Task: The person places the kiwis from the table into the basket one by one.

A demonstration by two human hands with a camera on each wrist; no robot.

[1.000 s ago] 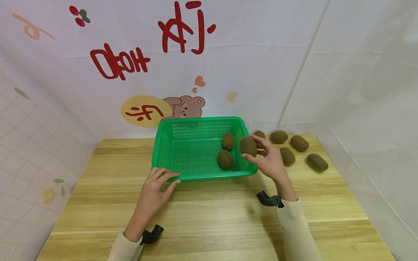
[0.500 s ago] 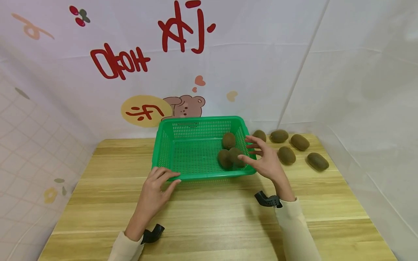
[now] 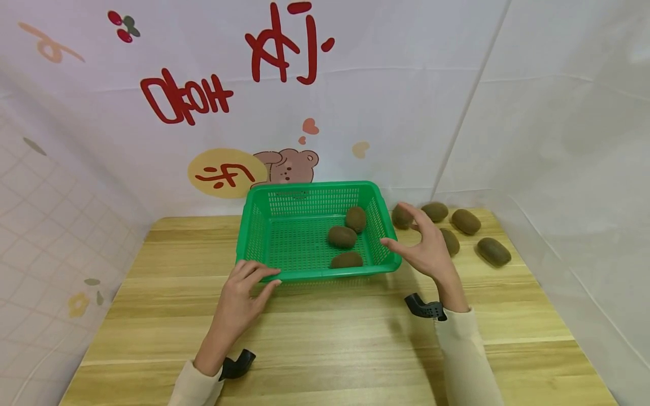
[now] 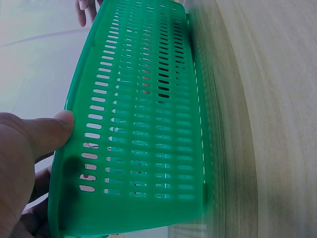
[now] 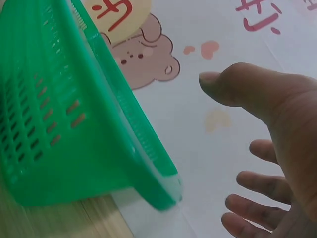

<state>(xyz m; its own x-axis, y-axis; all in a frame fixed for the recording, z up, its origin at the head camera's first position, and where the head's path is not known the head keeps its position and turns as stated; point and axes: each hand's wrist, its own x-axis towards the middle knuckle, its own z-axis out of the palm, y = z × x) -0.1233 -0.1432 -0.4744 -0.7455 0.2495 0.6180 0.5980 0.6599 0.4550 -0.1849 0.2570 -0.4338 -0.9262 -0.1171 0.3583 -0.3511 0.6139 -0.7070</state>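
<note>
Three kiwis [image 3: 342,237] inside green basket [image 3: 325,274], left of right hand [image 3: 427,248].

White cloth backdrop [image 3: 406,101] behind green perforated plastic basket [image 3: 320,274]: printed lettering, no word read with certainty. Large red brush-style characters [image 3: 312,48] well above basket; second red group [image 3: 175,100] lower, up and left of it. Yellow oval patch [image 3: 203,189] by basket's back left corner, red strokes [image 3: 229,173] on it. Right wrist view: oval and part of lettering, tilted, reading doubtful
</note>
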